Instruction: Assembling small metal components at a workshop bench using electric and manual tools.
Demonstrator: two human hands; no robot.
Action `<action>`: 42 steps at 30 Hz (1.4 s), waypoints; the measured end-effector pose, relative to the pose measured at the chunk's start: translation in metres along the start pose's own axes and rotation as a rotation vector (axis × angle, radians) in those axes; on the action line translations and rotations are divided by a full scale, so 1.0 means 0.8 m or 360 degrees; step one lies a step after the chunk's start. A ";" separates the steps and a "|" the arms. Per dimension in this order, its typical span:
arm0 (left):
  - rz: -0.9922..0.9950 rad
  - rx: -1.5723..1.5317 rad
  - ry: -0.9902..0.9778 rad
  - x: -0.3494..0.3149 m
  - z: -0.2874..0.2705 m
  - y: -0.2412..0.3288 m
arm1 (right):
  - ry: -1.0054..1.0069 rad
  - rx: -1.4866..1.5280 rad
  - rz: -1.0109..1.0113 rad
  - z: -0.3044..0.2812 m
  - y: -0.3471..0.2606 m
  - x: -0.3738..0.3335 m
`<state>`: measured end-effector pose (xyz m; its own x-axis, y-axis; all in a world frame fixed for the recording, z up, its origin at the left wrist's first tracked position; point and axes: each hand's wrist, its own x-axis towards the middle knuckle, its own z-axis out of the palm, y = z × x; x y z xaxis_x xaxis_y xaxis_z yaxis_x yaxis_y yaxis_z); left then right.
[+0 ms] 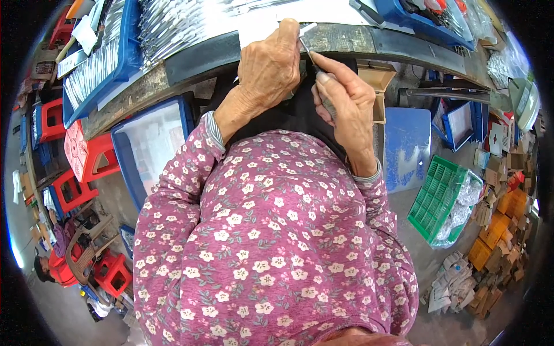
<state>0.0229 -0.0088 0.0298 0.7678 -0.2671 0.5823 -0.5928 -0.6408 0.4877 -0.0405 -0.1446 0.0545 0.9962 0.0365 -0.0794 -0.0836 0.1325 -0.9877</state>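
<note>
At the near edge of the workbench (pixel 340 39), my left hand (pixel 268 72) is closed, its thumb and fingers pinching a small white stick-like piece (pixel 310 27). My right hand (pixel 346 106) grips a slim metal tool (pixel 306 48) with a dark handle mostly hidden by the fingers. The tool's tip meets or nearly meets the white piece beside my left thumb; its exact kind cannot be made out. Beyond my left hand, a heap of thin white and metallic pieces (pixel 173 26) covers the bench on white paper.
A blue tray (pixel 128 55) of slender pieces stands on the bench at left, a blue bin (pixel 427 26) at far right. Below are a blue-rimmed tray (pixel 121 150), red stools (pixel 101 158), a wooden box (pixel 378 78), a green crate (pixel 435 199) and piled cardboard (pixel 496 230).
</note>
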 end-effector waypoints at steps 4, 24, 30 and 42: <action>-0.0014 0.0020 0.0001 0.001 -0.002 -0.001 | -0.0109 0.0475 0.0280 -0.007 -0.001 0.006; -0.0084 0.0142 -0.0121 0.007 -0.005 -0.005 | -0.0686 0.1607 0.0641 -0.032 0.038 0.026; -0.0330 -0.0191 -0.0221 0.009 -0.005 -0.001 | -0.0642 0.0909 0.0164 -0.043 0.053 0.004; -0.0446 -0.0129 -0.0643 0.027 0.005 0.010 | -0.0668 0.0037 -0.0324 -0.148 0.066 0.023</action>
<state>0.0355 -0.0229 0.0436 0.9236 -0.3603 0.1306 -0.3546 -0.6742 0.6478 -0.0234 -0.2539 -0.0154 0.8964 0.4043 0.1817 0.1070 0.2004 -0.9739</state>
